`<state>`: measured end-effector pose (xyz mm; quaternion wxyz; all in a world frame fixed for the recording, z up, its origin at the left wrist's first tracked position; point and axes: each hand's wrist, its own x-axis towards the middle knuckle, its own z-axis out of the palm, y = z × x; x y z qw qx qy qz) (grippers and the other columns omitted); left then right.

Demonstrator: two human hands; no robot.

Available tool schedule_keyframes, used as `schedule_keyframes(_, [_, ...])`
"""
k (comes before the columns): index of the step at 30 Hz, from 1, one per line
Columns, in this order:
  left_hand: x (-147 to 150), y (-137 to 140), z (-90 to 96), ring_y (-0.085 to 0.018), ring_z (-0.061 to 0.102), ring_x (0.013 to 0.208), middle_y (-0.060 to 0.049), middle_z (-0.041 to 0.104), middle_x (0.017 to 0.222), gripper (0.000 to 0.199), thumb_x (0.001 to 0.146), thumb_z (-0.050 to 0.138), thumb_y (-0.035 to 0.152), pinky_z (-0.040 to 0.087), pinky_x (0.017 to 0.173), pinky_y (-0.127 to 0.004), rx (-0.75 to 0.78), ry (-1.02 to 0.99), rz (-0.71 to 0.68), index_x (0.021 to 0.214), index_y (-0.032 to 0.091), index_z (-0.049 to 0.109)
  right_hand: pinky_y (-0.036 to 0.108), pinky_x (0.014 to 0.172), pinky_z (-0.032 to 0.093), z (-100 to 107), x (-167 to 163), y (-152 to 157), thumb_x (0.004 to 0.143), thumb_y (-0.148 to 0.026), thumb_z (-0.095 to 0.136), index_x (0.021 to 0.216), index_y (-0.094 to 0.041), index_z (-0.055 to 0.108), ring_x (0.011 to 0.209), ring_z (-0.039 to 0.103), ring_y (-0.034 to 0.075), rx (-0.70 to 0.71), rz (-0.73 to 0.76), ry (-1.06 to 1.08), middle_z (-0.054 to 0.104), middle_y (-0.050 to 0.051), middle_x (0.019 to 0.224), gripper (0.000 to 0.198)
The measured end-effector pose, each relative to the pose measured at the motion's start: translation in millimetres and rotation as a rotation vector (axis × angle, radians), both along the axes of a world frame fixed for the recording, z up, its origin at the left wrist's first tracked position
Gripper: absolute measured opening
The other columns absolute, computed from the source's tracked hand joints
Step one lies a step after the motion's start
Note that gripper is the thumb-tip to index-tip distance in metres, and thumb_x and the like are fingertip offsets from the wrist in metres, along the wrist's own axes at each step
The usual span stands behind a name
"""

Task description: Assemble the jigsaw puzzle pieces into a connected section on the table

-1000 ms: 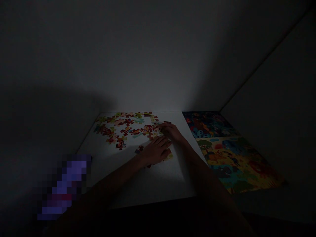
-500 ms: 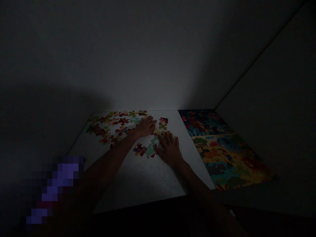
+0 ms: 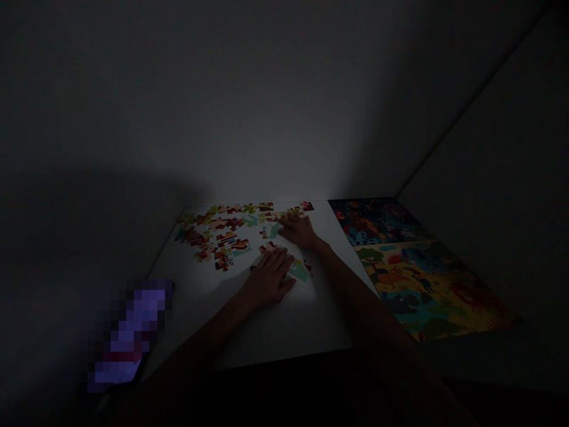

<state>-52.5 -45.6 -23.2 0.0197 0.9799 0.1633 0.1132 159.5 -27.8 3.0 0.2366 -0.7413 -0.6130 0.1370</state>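
Observation:
Loose jigsaw pieces [image 3: 226, 224] in red, green, cream and pale teal spread over the left and back of a white table [image 3: 293, 332]. My left hand [image 3: 269, 276] lies flat, fingers stretched out, over a few pieces near the middle; they are partly covered. Just right of it a pale teal puzzle piece [image 3: 300, 271] shows. Farther back, my right hand [image 3: 297, 230] rests palm down with its fingers out over pieces at the right end of the spread. Another pale teal piece [image 3: 272, 231] is by its fingertips. The light is dim.
Two finished-looking picture puzzles lie along the right side: a dark blue one [image 3: 377, 220] behind and a yellow animal scene [image 3: 427, 284] in front. A blurred-out, lit screen-like object [image 3: 137, 320] is at the left front edge. A wall [image 3: 267, 118] rises behind the table.
My left hand has come nearer, from the back pieces to the middle ones. My right hand has moved back to the far pieces, shifting some of them. The view has shifted slightly.

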Motion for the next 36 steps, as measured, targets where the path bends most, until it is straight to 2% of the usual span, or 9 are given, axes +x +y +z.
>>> schedule_keyframes(3, [17, -9, 3.4, -0.025, 0.024, 0.148, -0.012, 0.036, 0.156, 0.058, 0.101, 0.031, 0.052, 0.015, 0.122, -0.046, -0.001, -0.001, -0.066, 0.146, 0.016, 0.041, 0.045, 0.117, 0.024, 3, 1, -9, 0.102, -0.038, 0.036, 0.129, -0.024, 0.064, 0.138, 0.043, 0.021, 0.038, 0.095, 0.087, 0.053, 0.004, 0.145, 0.041])
schedule_keyframes(7, [51, -9, 7.3, -0.027, 0.030, 0.146, -0.014, 0.043, 0.151, 0.056, 0.101, 0.033, 0.050, 0.015, 0.121, -0.049, -0.004, 0.005, -0.130, 0.143, 0.016, 0.045, 0.038, 0.107, 0.043, -4, 6, -48, 0.101, -0.045, 0.025, 0.131, -0.015, 0.060, 0.120, 0.060, 0.021, 0.269, -0.160, 0.337, 0.063, 0.011, 0.132, 0.056])
schedule_keyframes(10, [82, 1, 9.4, -0.028, 0.030, 0.145, -0.015, 0.042, 0.152, 0.052, 0.100, 0.039, 0.040, 0.015, 0.121, -0.051, -0.047, 0.032, -0.147, 0.144, 0.014, 0.044, 0.043, 0.112, 0.036, -15, -4, -89, 0.098, -0.052, 0.028, 0.129, -0.010, 0.061, 0.133, 0.049, 0.026, 0.353, -0.370, 0.230, 0.054, 0.018, 0.141, 0.061])
schedule_keyframes(13, [108, 25, 15.0, -0.023, 0.035, 0.143, -0.012, 0.042, 0.152, 0.049, 0.097, 0.040, 0.027, 0.025, 0.119, -0.044, -0.156, 0.017, -0.081, 0.144, 0.017, 0.045, 0.055, 0.115, 0.027, -25, -30, -123, 0.095, -0.059, 0.033, 0.140, -0.007, 0.050, 0.143, 0.033, 0.034, 0.283, -0.477, -0.010, 0.039, 0.023, 0.151, 0.071])
schedule_keyframes(16, [114, 63, 21.9, -0.021, 0.035, 0.143, -0.006, 0.045, 0.151, 0.045, 0.098, 0.037, 0.024, 0.022, 0.120, -0.045, -0.139, -0.051, 0.055, 0.141, 0.023, 0.050, 0.063, 0.116, 0.013, -28, -51, -138, 0.090, -0.066, 0.044, 0.148, -0.018, 0.042, 0.147, 0.021, 0.039, 0.095, -0.379, -0.218, 0.031, 0.018, 0.157, 0.076])
schedule_keyframes(19, [96, 97, 23.3, -0.028, 0.035, 0.142, -0.006, 0.045, 0.151, 0.043, 0.098, 0.038, 0.032, 0.021, 0.118, -0.055, -0.127, 0.008, 0.183, 0.139, 0.026, 0.052, 0.064, 0.116, 0.006, -23, -52, -129, 0.092, -0.064, 0.044, 0.150, -0.029, 0.039, 0.148, 0.021, 0.036, -0.071, -0.267, -0.286, 0.034, 0.010, 0.158, 0.068])
schedule_keyframes(22, [66, 105, 19.5, -0.027, 0.030, 0.145, -0.007, 0.040, 0.154, 0.046, 0.099, 0.036, 0.032, 0.024, 0.117, -0.052, -0.134, 0.050, 0.220, 0.143, 0.025, 0.047, 0.062, 0.117, 0.008, -16, -34, -105, 0.096, -0.059, 0.038, 0.152, -0.026, 0.035, 0.148, 0.021, 0.032, -0.126, -0.344, -0.254, 0.029, 0.009, 0.160, 0.065])
schedule_keyframes(28, [15, 54, 11.2, -0.031, 0.028, 0.146, -0.010, 0.035, 0.157, 0.050, 0.102, 0.028, 0.038, 0.021, 0.118, -0.056, -0.094, 0.051, 0.354, 0.150, 0.023, 0.037, 0.068, 0.113, 0.006, -11, 1, -47, 0.098, -0.059, 0.029, 0.152, -0.022, 0.035, 0.147, 0.017, 0.041, -0.168, -0.512, -0.222, 0.027, 0.015, 0.160, 0.066])
schedule_keyframes(36, [-5, 0, 13.4, -0.032, 0.040, 0.135, -0.014, 0.048, 0.140, 0.044, 0.095, 0.050, 0.032, 0.027, 0.117, -0.052, -0.081, -0.058, 0.249, 0.136, 0.017, 0.051, 0.065, 0.115, 0.010, -9, 12, -18, 0.098, -0.059, 0.035, 0.144, -0.030, 0.048, 0.146, 0.025, 0.034, -0.054, -0.121, -0.191, 0.033, 0.007, 0.158, 0.056])
